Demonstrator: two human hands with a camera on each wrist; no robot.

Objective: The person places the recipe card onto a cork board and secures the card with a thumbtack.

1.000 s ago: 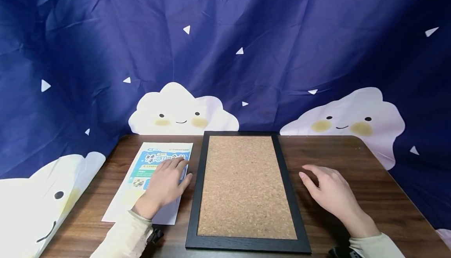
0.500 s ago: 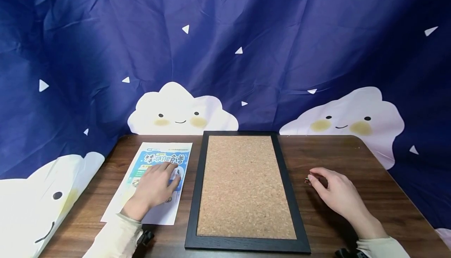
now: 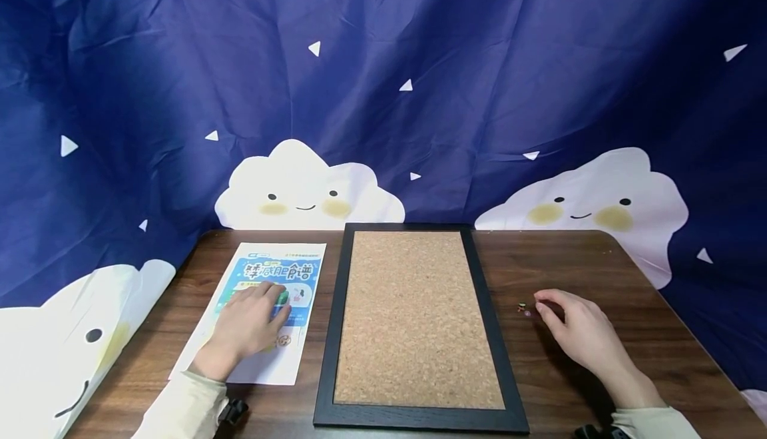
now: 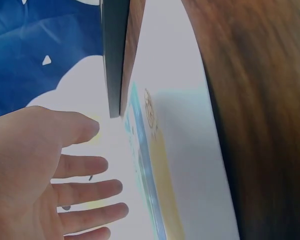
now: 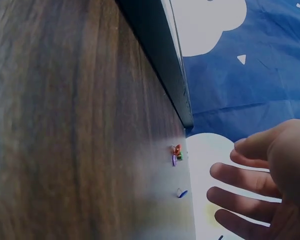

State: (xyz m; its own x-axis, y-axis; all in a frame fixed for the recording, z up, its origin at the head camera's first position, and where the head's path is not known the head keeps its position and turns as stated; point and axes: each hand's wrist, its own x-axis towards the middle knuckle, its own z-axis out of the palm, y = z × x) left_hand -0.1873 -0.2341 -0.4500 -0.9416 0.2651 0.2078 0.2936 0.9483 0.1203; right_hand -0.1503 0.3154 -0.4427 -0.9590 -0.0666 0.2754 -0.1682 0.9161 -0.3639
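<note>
My left hand [image 3: 242, 322] is over a white printed sheet [image 3: 272, 366] with blue and green artwork, hiding part of the print. In the left wrist view its fingers [image 4: 87, 192] are extended, with nothing in them. My right hand [image 3: 584, 332] is held loosely curved above the table right of a framed cork board [image 3: 419, 319], holding nothing. Just left of its fingertips lie small coloured thumbtacks [image 3: 522, 308]. The right wrist view shows orange, green and purple tacks [image 5: 177, 152] bunched together and a blue tack [image 5: 183, 194] lying apart.
The cork board's black frame [image 3: 422, 418] lies flat between the hands, close to the front edge. Brown wooden table [image 3: 557, 256] runs to both sides. A dark blue cloth [image 3: 383, 112] with white clouds hangs behind and at the sides.
My left hand has drawn back leftward and down across the sheet, uncovering more print. My right hand has moved right and slightly down, and the thumbtacks have come into sight.
</note>
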